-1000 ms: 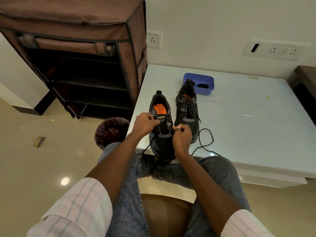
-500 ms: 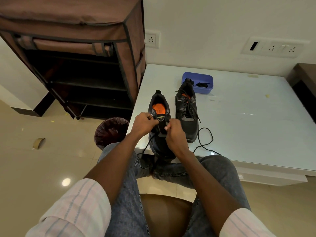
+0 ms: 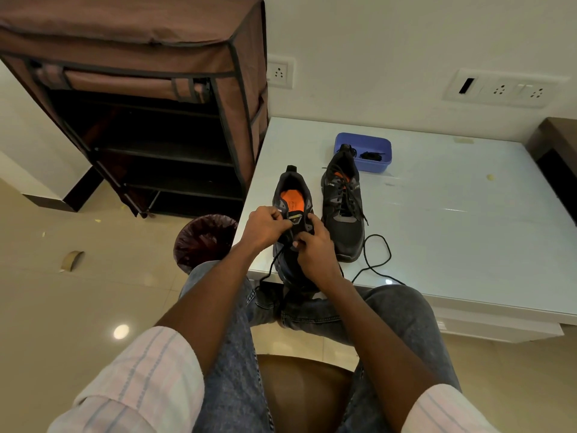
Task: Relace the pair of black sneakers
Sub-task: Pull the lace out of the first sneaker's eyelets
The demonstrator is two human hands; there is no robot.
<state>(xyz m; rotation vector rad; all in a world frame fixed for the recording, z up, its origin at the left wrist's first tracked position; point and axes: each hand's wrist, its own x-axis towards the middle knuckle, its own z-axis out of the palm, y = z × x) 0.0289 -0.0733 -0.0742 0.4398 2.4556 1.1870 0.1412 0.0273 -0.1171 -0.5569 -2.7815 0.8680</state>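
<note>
Two black sneakers stand side by side on the white table (image 3: 468, 229): the laced sneaker (image 3: 343, 214) at 3 o'clock of the hands, the near sneaker (image 3: 292, 195) under them at the table's edge. Left hand (image 3: 265, 228) curls on its 9 o'clock side, right hand (image 3: 315, 251) at 5 o'clock, each pinching the lace (image 3: 374, 260). A blue tray (image 3: 363, 151) sits at 12 o'clock.

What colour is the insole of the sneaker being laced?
Orange insole, clearest in the head view.
</note>
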